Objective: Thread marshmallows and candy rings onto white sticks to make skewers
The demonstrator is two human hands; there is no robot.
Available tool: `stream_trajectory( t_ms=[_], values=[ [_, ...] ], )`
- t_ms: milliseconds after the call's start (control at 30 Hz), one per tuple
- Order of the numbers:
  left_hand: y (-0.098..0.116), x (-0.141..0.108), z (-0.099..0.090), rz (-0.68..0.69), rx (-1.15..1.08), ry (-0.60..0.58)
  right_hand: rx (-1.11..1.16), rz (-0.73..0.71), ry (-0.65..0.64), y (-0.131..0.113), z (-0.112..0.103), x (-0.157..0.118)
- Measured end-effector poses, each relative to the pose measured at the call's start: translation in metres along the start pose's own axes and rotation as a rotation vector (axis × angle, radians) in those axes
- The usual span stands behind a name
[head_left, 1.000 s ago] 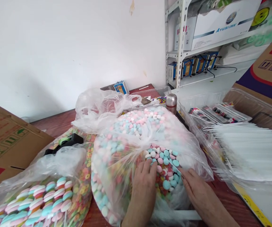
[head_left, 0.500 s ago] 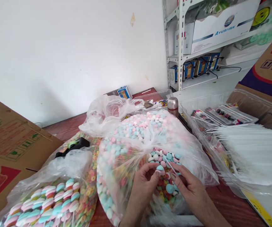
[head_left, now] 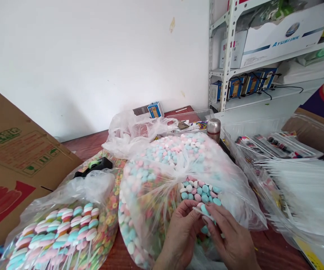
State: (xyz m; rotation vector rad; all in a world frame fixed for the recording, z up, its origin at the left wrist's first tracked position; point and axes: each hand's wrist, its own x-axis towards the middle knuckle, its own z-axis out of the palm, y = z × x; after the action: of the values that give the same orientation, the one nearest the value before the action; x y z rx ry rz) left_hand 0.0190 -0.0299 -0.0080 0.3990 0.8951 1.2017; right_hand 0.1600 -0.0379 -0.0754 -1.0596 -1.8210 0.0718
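The left hand [head_left: 180, 236] and right hand [head_left: 229, 236] pinch a white stick [head_left: 198, 210] at the mouth of the plastic candy bag [head_left: 156, 176].
Head view: both hands are nearly closed, their fingers meeting around the stick, with a blue candy disc [head_left: 204, 210] on it. Left of the bag lies a bag of swirl lollipops [head_left: 63, 234]; right of it, a bundle of white sticks [head_left: 305, 191]; behind it stands a steel flask [head_left: 213, 129].

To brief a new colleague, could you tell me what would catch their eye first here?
A big clear bag of pink, blue and white candies fills the middle of the wooden table. At its opening, the left hand and right hand hold a blue candy. Lower left lies a bag of pastel swirl lollipops.
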Motion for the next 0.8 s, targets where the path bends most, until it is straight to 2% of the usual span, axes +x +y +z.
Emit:
stream_trajectory(
  t_ms=[33,100,200,300,467,633,800],
  values=[
    [-0.001,0.000,0.000,-0.004,0.003,0.009,0.004,-0.027,-0.030,0.000,-0.001,-0.001],
    [-0.002,-0.001,0.000,-0.007,0.017,0.035,0.067,0.009,-0.056,-0.001,-0.003,-0.002],
    [-0.003,-0.003,0.000,-0.004,0.037,0.041,0.172,0.145,0.017,-0.003,-0.003,-0.001],
    [-0.005,-0.004,0.000,0.004,0.070,0.017,0.203,0.218,0.087,-0.006,0.000,0.001],
    [-0.010,-0.005,-0.001,0.051,0.208,0.010,0.216,0.298,0.070,-0.011,0.002,0.005],
    [-0.005,-0.003,-0.001,0.104,0.206,0.057,0.197,0.264,-0.094,-0.009,-0.012,0.005],
    [0.003,0.001,-0.005,0.183,0.272,0.165,-0.001,0.074,-0.341,0.001,-0.039,-0.014]
  ],
)
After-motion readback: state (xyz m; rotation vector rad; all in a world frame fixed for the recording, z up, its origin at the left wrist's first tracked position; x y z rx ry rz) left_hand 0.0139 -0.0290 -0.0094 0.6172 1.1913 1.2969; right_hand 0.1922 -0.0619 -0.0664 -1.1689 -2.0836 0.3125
